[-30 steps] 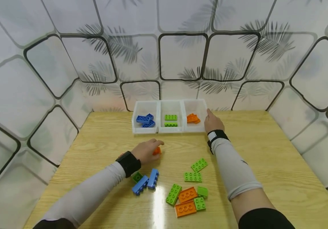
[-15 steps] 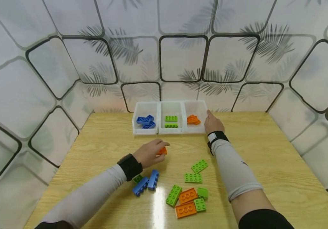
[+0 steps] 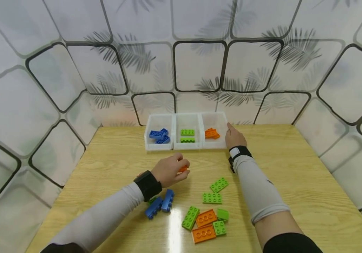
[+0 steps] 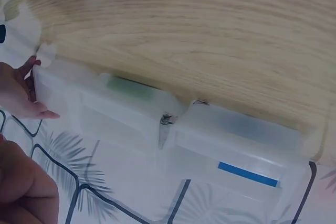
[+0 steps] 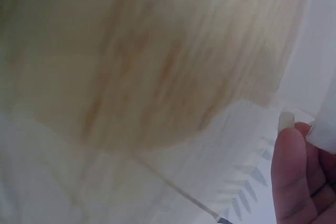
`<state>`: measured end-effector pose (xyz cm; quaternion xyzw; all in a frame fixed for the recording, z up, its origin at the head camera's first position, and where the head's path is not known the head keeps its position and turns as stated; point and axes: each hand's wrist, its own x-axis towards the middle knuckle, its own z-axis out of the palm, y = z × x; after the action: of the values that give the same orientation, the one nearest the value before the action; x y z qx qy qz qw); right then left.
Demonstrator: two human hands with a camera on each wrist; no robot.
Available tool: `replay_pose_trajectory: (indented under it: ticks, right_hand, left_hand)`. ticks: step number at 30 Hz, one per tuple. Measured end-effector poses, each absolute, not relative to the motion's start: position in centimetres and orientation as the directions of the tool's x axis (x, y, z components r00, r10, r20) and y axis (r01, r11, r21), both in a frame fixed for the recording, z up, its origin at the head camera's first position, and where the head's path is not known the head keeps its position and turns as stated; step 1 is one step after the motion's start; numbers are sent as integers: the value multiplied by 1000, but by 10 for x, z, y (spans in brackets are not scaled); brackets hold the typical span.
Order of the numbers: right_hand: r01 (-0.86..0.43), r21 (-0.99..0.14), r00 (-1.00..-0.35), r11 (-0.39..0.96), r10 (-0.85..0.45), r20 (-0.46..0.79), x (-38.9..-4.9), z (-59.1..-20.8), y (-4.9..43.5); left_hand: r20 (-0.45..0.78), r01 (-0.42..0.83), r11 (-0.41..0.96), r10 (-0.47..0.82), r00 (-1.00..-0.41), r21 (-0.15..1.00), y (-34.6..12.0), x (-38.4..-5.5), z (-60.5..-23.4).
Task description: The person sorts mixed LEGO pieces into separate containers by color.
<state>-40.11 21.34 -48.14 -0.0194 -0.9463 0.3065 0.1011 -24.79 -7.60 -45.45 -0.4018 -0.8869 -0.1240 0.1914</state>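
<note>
My left hand point(image 3: 169, 170) grips an orange toy brick point(image 3: 183, 169) in front of the bins, its fingers hiding most of the brick. Only part of that hand point(image 4: 26, 187) shows in the left wrist view. My right hand point(image 3: 235, 137) holds the outer wall of the right-hand white bin point(image 3: 216, 144), and in the right wrist view its thumb and fingers are at the bin's edge. Orange bricks point(image 3: 211, 133) lie in that bin. Green bricks point(image 3: 187, 132) lie in the middle bin point(image 3: 187, 146), blue bricks point(image 3: 162, 140) in the left bin point(image 3: 158, 147).
Two blue bricks point(image 3: 167, 201) and a partly hidden green brick point(image 3: 151, 200) lie below the left wrist. Several light green bricks point(image 3: 212, 198) and two orange bricks point(image 3: 204, 233) are spread on the wooden table point(image 3: 278, 168). A patterned curtain point(image 3: 199, 63) stands behind the bins.
My left hand has moved to the right with the orange brick, its fingers now more curled over it. The right hand stays at the bin's wall.
</note>
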Motion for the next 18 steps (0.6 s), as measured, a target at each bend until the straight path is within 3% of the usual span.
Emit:
replay_pose_trajectory:
  ticks: [10,18]
  right_hand:
    - [-28,-732,-984,681,110,141,-406,-486,226]
    - [3,-769,-989,639,114,91,-403,-485,224]
  left_hand:
    - [482,752,657,642,-595,53,-46,-265,-443]
    - [547,785,619,654,-522,10,-16,-288,-427]
